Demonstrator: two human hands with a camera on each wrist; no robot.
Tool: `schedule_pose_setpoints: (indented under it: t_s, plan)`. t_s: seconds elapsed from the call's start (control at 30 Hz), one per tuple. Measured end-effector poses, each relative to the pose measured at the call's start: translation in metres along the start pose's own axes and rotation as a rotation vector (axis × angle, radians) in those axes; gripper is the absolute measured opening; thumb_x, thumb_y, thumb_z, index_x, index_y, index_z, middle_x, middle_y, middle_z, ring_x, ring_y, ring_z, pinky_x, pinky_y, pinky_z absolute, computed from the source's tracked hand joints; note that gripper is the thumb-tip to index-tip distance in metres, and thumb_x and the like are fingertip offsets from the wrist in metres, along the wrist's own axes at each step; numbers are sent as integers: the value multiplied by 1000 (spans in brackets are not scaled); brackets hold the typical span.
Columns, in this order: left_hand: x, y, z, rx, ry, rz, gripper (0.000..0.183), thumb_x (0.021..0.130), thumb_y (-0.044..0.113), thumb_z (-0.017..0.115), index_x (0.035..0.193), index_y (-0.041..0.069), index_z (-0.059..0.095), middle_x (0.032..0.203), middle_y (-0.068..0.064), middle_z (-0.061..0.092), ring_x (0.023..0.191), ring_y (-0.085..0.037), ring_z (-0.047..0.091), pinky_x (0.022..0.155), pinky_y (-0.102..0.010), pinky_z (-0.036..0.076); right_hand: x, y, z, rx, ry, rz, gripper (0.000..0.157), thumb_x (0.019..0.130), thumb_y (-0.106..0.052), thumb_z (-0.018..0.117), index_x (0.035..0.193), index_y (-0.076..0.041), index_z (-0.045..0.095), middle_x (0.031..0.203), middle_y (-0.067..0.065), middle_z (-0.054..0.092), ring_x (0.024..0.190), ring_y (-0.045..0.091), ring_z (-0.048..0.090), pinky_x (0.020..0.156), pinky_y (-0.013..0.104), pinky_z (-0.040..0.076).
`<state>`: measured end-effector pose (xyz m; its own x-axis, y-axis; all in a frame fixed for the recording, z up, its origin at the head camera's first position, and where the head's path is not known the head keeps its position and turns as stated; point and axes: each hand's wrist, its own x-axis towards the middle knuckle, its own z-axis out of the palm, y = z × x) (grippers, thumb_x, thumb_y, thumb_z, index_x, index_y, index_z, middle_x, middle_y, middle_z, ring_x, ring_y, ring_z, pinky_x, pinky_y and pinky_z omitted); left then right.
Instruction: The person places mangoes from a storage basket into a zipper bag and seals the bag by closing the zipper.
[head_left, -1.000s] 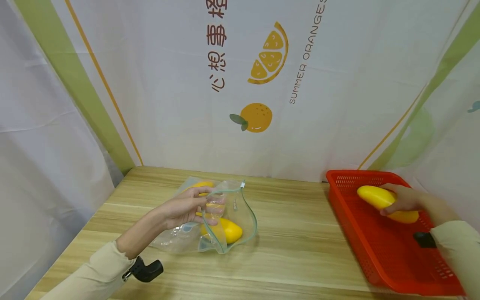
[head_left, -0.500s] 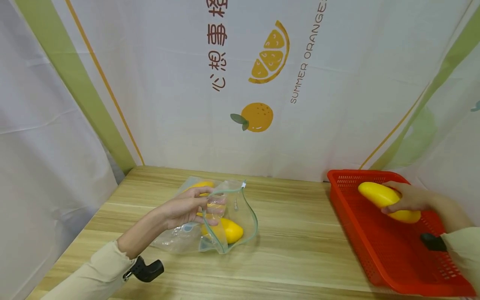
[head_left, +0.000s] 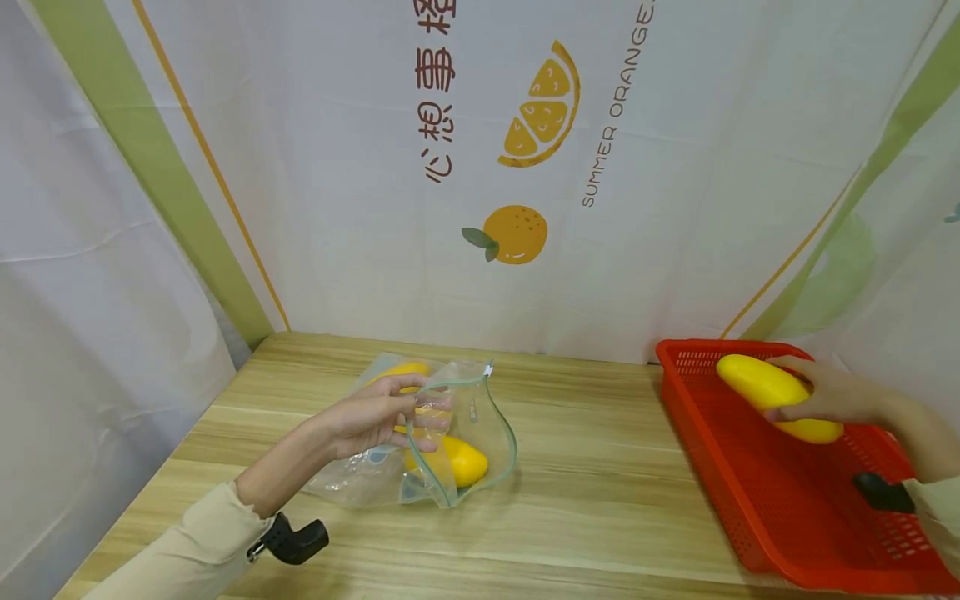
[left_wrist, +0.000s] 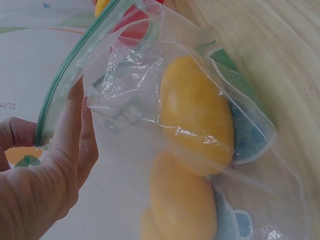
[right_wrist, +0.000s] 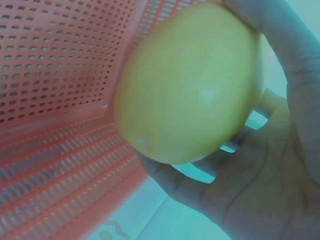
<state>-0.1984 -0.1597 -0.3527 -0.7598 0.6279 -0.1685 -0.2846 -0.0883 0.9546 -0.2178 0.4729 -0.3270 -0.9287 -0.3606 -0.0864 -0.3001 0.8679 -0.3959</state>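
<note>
At the right of the head view my right hand (head_left: pixel 832 392) grips a yellow mango (head_left: pixel 757 383) over the red basket, its fingers and thumb curled round the fruit. The right wrist view shows the same mango (right_wrist: pixel 185 90) close to the basket's perforated wall. On the left, my left hand (head_left: pixel 367 421) holds the rim of a clear zip bag (head_left: pixel 483 425), thumb on one side of the green seal and fingers on the other. The bag's mouth gapes to the right. Several mangoes (left_wrist: pixel 197 115) lie inside it, partly hidden behind the left hand in the head view.
A red plastic basket (head_left: pixel 708 475) with perforated sides stands at the table's right end. Wood-grain table (head_left: pixel 585 467) lies between bag and basket. A white printed curtain (head_left: pixel 337 208) rises behind the table and along both sides.
My right hand has lifted the mango slightly within the basket area, moving a little up and to the right. The left hand and bag stay practically still.
</note>
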Motion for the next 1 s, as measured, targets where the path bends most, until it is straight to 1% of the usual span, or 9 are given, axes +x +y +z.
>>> schedule_pose_setpoints:
  t_s: [0.13, 0.2, 0.37, 0.47, 0.6, 0.67, 0.87, 0.93, 1.0]
  plan:
    - [0, 1, 0, 10, 1, 4, 38, 106, 0, 39, 141, -10, 32, 141, -27, 49, 124, -43, 56, 91, -53, 55, -2, -9, -3, 10, 6, -6, 77, 87, -20, 80, 144, 10, 37, 116, 17, 53, 91, 24, 51, 71, 36, 47]
    - [0, 2, 0, 10, 0, 7, 38, 106, 1, 39, 142, -10, 32, 141, -27, 49, 123, -42, 57, 91, -54, 55, -2, -14, -5, 13, 18, -19, 76, 87, -20, 80, 144, 8, 38, 116, 15, 55, 90, 22, 52, 70, 35, 48]
    - [0, 4, 0, 3, -3, 15, 42, 107, 2, 40, 145, -10, 27, 142, -28, 48, 121, -40, 59, 91, -54, 55, 0, -29, -8, 17, 36, -59, 78, 86, -20, 82, 146, 5, 40, 115, 12, 57, 86, 13, 53, 68, 28, 49]
    - [-1, 5, 0, -1, -7, 20, 43, 107, 2, 40, 146, -10, 25, 142, -28, 48, 121, -39, 59, 91, -54, 55, 4, -39, -7, 23, 35, -84, 80, 86, -21, 82, 148, 6, 38, 118, 13, 57, 87, 14, 54, 67, 28, 50]
    - [-1, 8, 1, -10, -4, 27, 40, 107, 3, 41, 143, -9, 29, 140, -26, 50, 119, -38, 60, 92, -54, 54, 10, -52, -7, 28, 36, -104, 79, 87, -23, 82, 149, 1, 40, 120, 11, 58, 88, 16, 55, 67, 29, 50]
    - [-1, 9, 2, -12, 1, 33, 37, 107, 3, 42, 141, -8, 33, 138, -25, 51, 119, -39, 60, 93, -55, 54, 12, -58, -7, 39, 32, -104, 78, 87, -25, 82, 149, -1, 41, 117, 10, 58, 88, 16, 56, 67, 30, 50]
    - [0, 10, 4, -22, 5, 49, 30, 106, 1, 42, 135, -5, 41, 136, -24, 52, 126, -48, 53, 93, -57, 53, 19, -76, -8, 74, -2, -87, 82, 87, -28, 82, 152, -2, 38, 110, 8, 58, 87, 19, 55, 68, 31, 50]
    - [0, 10, 4, -30, 5, 55, 28, 105, 0, 42, 133, -4, 44, 136, -24, 52, 125, -47, 53, 93, -57, 53, 22, -81, -8, 81, -7, -95, 82, 87, -28, 82, 152, -3, 38, 110, 7, 57, 86, 20, 55, 68, 30, 49]
    - [1, 11, 5, -34, 6, 63, 27, 105, 0, 42, 132, -4, 47, 135, -24, 52, 122, -44, 57, 93, -58, 53, 24, -86, -8, 89, -12, -116, 80, 87, -27, 83, 151, -4, 41, 108, 6, 58, 86, 19, 55, 68, 30, 49]
